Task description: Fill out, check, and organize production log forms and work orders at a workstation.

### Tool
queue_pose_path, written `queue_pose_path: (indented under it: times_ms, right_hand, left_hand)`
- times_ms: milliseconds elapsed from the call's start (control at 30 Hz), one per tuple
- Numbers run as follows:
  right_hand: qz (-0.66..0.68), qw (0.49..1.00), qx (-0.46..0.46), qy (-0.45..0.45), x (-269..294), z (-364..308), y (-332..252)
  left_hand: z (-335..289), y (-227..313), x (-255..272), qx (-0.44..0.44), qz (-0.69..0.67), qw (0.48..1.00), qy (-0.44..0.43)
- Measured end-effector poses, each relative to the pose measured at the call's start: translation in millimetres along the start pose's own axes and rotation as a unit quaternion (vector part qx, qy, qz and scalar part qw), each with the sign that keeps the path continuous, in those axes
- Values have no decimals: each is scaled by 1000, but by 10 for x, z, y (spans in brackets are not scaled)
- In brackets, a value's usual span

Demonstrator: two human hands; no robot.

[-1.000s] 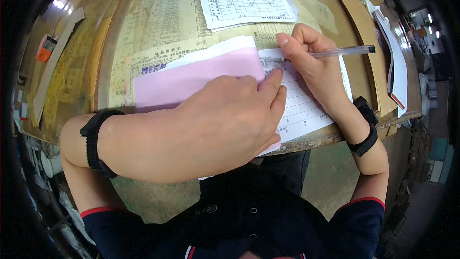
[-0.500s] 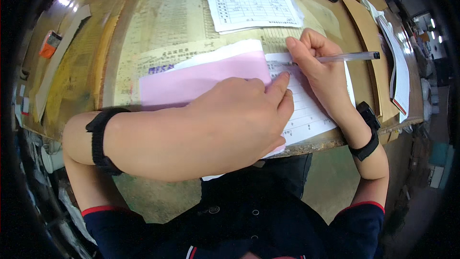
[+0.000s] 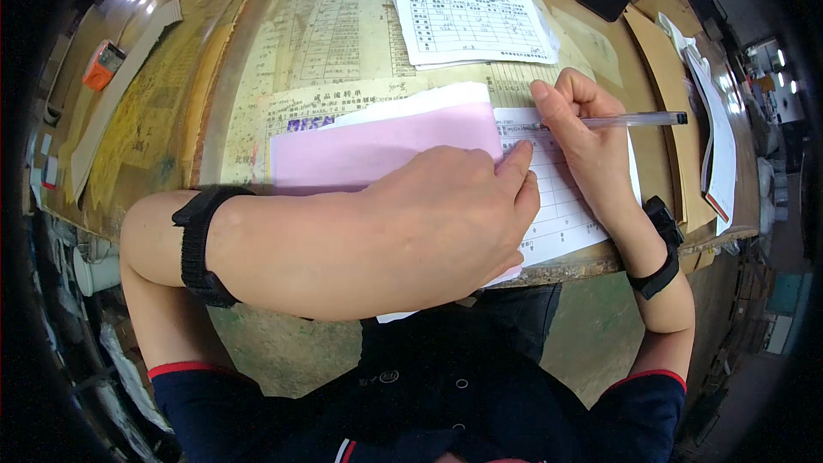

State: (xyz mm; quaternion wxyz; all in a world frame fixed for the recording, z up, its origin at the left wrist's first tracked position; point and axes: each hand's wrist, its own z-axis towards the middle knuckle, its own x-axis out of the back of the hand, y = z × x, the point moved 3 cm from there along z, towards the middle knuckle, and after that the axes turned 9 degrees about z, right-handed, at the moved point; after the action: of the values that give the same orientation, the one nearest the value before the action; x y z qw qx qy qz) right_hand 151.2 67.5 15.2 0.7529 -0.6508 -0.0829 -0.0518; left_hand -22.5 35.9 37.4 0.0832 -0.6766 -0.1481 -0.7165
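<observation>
Presently the right hand (image 3: 583,141) is closed in a writing grip on a clear-barrelled pen (image 3: 613,122), its nib down on the white ruled form (image 3: 561,206) near the form's top edge. The left hand (image 3: 454,214) lies flat with fingers loosely extended, pressing on the form and on the near edge of a pink sheet (image 3: 377,150) that overlaps the form's left part; it grips nothing.

Progress, as judged: the nib stands at an upper row of the form. Whether any rows are already filled cannot be read at this size; the rows visible below the nib appear blank, so most of the entry work seems to remain.

Orientation: the pen's long axis runs nearly level across the view, nib toward the person's left, dark cap end toward the right. The form lies at the near desk edge, its lower corner overhanging slightly, long axis running away from the person with a slight tilt.

Surroundings: a black wristband sits on each forearm. Under the desk's (image 3: 214,86) clear top are yellowed tables. A second printed sheet (image 3: 471,21) lies farther off, well apart from the hands. Brown envelopes (image 3: 664,77) lie at right, an orange object (image 3: 103,64) at far left.
</observation>
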Motion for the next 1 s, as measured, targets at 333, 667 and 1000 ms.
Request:
queue_pose_path:
  times_ms: [333, 667, 1000]
  right_hand:
    - [-4, 1000, 4, 24, 31, 4, 29]
    - [-3, 999, 9, 35, 30, 0, 39]
    - [-18, 999, -12, 49, 33, -4, -5]
  left_hand:
    - [4, -2, 10, -5, 3, 1000, -1]
    - [0, 2, -7, -3, -3, 1000, 14]
    - [-6, -6, -18, -4, -4, 1000, 29]
